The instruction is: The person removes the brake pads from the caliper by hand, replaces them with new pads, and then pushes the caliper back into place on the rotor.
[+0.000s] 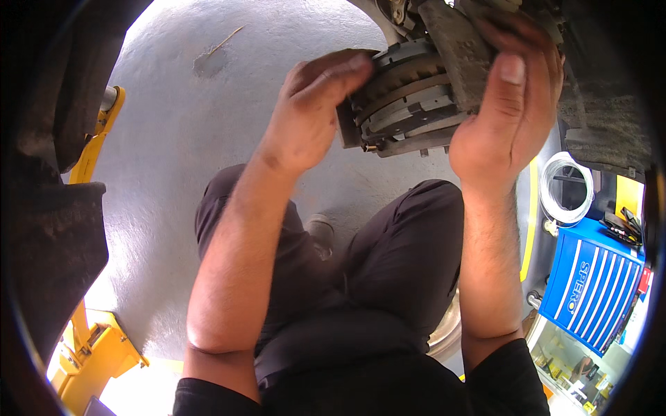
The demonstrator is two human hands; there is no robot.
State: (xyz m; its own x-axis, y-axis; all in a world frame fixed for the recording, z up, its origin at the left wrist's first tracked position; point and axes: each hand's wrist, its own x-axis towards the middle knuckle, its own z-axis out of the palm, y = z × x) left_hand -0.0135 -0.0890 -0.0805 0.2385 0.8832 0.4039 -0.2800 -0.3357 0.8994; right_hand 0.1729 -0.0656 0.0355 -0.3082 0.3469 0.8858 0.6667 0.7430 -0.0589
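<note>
A dark, rusty brake assembly (409,97) with curved, layered parts hangs at the top centre, between my hands. My left hand (305,111) is at its left end, thumb stretched out and fingers reaching over the upper edge, partly hidden. A flat brown metal plate (459,59) stands at the right of the assembly. Beside that plate is my right hand (510,114), thumb pointing up and fingers stretched along the far side, slightly blurred. Both hands look cupped around the sides; whether they touch the metal is hard to tell.
Dark vehicle parts border the left and upper right. Yellow lift arms (97,139) stand at the left, above a yellow base (104,353). To the right are a blue tool cabinet (590,284) and a coil of pale hose or cable (565,187). My bent knees are below the assembly.
</note>
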